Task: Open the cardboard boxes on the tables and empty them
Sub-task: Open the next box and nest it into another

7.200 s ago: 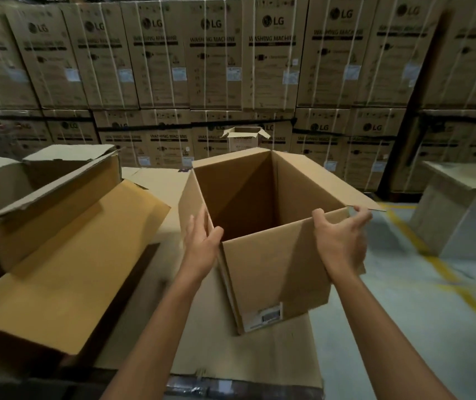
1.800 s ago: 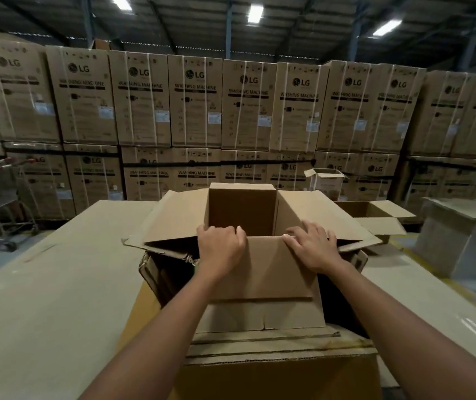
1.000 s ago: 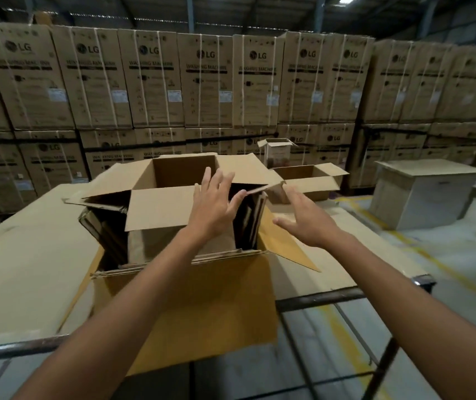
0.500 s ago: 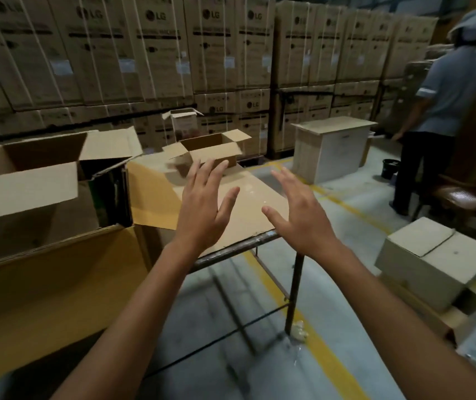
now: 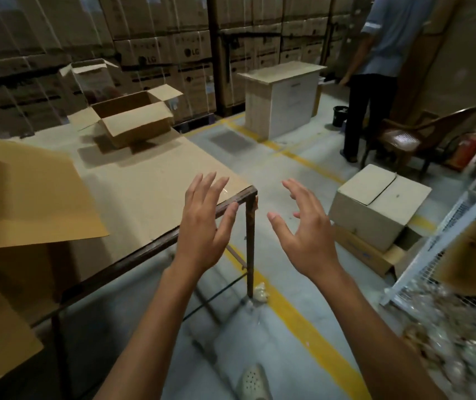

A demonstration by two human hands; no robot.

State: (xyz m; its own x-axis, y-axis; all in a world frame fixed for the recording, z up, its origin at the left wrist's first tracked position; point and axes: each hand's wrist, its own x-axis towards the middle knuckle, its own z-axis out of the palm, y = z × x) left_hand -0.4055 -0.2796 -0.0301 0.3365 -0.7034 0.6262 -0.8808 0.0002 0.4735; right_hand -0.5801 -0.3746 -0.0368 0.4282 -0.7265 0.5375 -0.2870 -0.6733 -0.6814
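Brown corrugated board covers the top of the metal-framed desk (image 5: 150,192), and three opened boxes show on or beyond it. One low brown cardboard box (image 5: 136,119) sits at the far end with its four flaps spread. One smaller pale open box (image 5: 92,73) stands behind it; what it rests on cannot be told. One large tan carton (image 5: 29,197) at the left edge has a wide flap lying over the desk. Two bare hands are raised in the foreground, both holding nothing. The left hand (image 5: 202,223) has its fingers spread wide in front of the desk's near corner. The right hand (image 5: 303,232), fingers apart and slightly bent, is over the grey floor just beside that corner. One closed pale cardboard box (image 5: 375,209) sits on the floor to the right, on a flattened carton. Further back stand one white cabinet with a wooden top (image 5: 283,99) and one person in a blue shirt (image 5: 381,53), beside one wooden chair (image 5: 404,137).
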